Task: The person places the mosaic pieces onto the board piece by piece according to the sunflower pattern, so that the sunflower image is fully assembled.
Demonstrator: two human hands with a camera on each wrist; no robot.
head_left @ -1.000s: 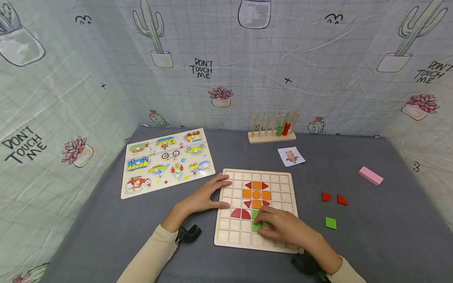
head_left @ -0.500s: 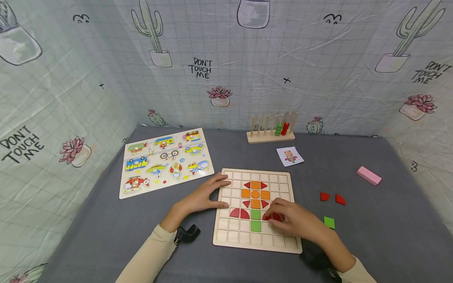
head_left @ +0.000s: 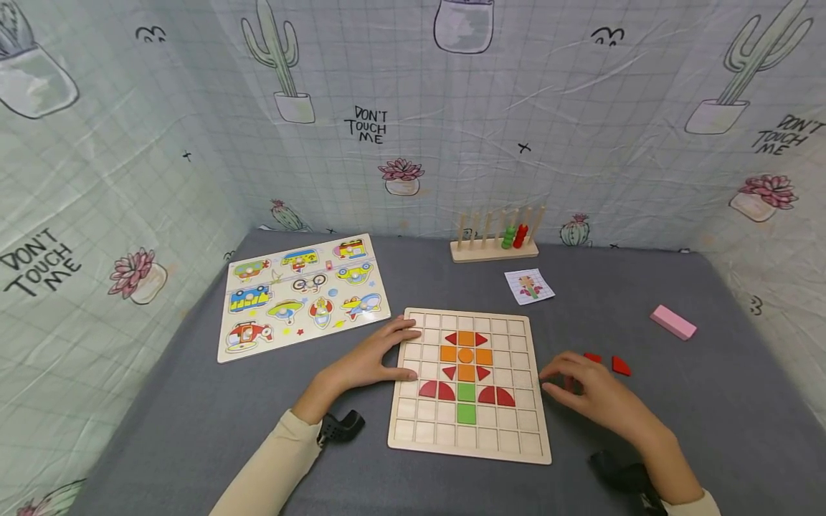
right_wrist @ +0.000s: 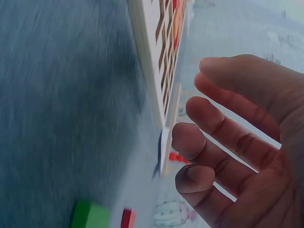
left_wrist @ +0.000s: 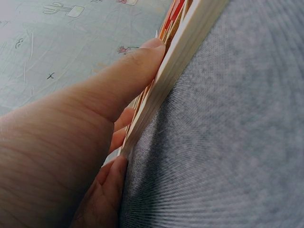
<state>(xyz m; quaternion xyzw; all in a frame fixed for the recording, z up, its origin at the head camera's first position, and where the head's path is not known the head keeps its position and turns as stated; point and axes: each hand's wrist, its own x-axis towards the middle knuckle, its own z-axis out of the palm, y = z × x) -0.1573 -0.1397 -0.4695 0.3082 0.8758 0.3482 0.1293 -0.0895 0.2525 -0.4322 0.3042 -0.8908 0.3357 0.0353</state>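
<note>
Head view: one square wooden grid board (head_left: 470, 448) lies flat at lower centre on the grey cloth bench (head_left: 677, 423). The left hand (head_left: 371, 356) presses its left edge with straight fingers. The right hand (head_left: 596, 398), fingers loosely spread and empty, hovers beside two red pieces (head_left: 621, 366). Four red half-round pieces and two green squares (head_left: 466, 402) sit in the board.

Left wrist view: thumb (left_wrist: 118, 80) and fingers flat against the board's pale edge (left_wrist: 175, 61).

Right wrist view: relaxed fingers (right_wrist: 223, 123), one green block (right_wrist: 90, 216) at the lower left.

Pale wooden grid board (head_left: 525, 430), matt grey cloth (head_left: 645, 287)
</note>
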